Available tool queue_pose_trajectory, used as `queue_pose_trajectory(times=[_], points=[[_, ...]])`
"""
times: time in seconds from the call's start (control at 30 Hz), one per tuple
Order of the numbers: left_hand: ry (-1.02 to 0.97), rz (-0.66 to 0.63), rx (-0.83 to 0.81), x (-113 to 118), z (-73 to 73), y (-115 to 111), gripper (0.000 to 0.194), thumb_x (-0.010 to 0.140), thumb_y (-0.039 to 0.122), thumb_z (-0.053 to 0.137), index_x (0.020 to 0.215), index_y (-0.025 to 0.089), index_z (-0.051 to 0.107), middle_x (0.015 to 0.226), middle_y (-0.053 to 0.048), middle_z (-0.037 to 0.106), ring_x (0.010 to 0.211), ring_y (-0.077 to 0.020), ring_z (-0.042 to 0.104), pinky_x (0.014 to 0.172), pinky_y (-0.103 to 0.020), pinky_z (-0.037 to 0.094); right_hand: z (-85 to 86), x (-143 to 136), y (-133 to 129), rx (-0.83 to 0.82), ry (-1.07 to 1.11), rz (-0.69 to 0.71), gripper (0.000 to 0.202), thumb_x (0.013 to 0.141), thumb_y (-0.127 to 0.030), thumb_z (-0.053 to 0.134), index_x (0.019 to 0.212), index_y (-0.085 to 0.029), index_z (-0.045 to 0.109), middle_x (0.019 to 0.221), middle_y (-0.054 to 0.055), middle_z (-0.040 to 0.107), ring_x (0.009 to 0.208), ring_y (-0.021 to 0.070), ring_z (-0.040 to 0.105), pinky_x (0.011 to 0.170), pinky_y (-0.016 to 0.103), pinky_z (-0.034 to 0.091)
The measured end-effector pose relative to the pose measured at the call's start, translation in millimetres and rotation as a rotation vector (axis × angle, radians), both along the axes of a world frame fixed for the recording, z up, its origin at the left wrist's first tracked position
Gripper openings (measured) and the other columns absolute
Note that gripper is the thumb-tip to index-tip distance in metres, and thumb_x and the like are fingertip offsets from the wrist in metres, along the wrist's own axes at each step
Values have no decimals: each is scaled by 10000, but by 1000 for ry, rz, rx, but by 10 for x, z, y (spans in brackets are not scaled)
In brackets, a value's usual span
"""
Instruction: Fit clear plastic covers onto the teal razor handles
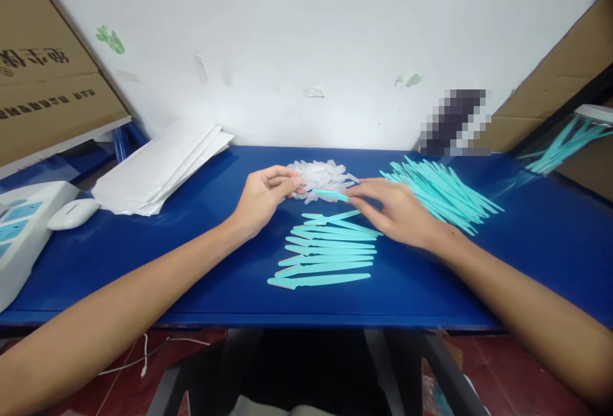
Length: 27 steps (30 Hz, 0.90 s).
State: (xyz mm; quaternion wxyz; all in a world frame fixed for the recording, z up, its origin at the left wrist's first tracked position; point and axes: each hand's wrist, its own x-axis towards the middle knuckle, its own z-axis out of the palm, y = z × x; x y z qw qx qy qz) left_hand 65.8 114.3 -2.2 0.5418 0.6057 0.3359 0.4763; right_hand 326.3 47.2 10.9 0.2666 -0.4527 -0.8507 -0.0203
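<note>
My right hand (395,208) pinches a turquoise eyebrow razor (330,195) by its handle end, its other end pointing left. My left hand (268,195) is closed in a pinch at the left side of a heap of clear plastic caps (323,174); a clear cap seems to be between its fingertips, partly hidden against the heap. In front of both hands, several turquoise eyebrow razors (330,251) lie in a rough column, blade ends to the left. Beyond my right hand is a large pile of turquoise razors (445,192).
White paper envelopes (158,167) are stacked at the back left of the blue table (215,282). A white device (23,231) and a white mouse-shaped object (74,214) stand at far left. Cardboard boxes (52,77) flank the table. More turquoise sticks (562,144) lie in a clear container at right.
</note>
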Motion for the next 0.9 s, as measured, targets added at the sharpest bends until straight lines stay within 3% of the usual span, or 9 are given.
queue_pose_trajectory(times=[0.13, 0.33, 0.53, 0.7, 0.9], points=[[-93, -37, -79, 5, 5, -20, 262, 757, 340, 854, 914, 161, 743, 811, -49, 782, 736, -146, 725, 706, -259, 531, 25, -11, 6, 1, 131, -51, 270, 1011, -238, 487, 1087, -195, 743, 1010, 69, 802, 899, 233, 749, 802, 360, 570], [-75, -32, -8, 15, -12, -31, 241, 719, 291, 870, 893, 163, 764, 855, -62, 794, 808, -196, 767, 775, -306, 572, 16, -4, 14, -58, 227, -39, 274, 1000, -211, 475, 1103, -180, 728, 874, 53, 778, 728, 194, 733, 711, 332, 557], [-65, -40, 62, 10, -41, -9, 185, 716, 257, 867, 850, 166, 779, 823, -50, 786, 799, -191, 765, 817, -317, 591, 16, 16, 19, -32, 168, -63, 284, 988, -222, 480, 1083, -187, 745, 988, 74, 779, 816, 215, 710, 736, 349, 537], [11, -50, 84, 13, -32, -33, 307, 731, 325, 874, 982, 174, 783, 857, -58, 797, 787, -204, 766, 855, -370, 613, 47, 2, 2, -14, 187, -91, 283, 994, -253, 475, 1066, -208, 745, 971, 69, 776, 781, 215, 691, 705, 345, 522], [59, -60, 122, 28, -12, -62, 267, 743, 345, 861, 935, 171, 798, 827, -60, 793, 790, -215, 766, 852, -387, 621, 58, -7, -9, 6, 144, -99, 294, 1000, -272, 466, 1084, -223, 744, 935, 64, 765, 752, 213, 675, 700, 352, 511]])
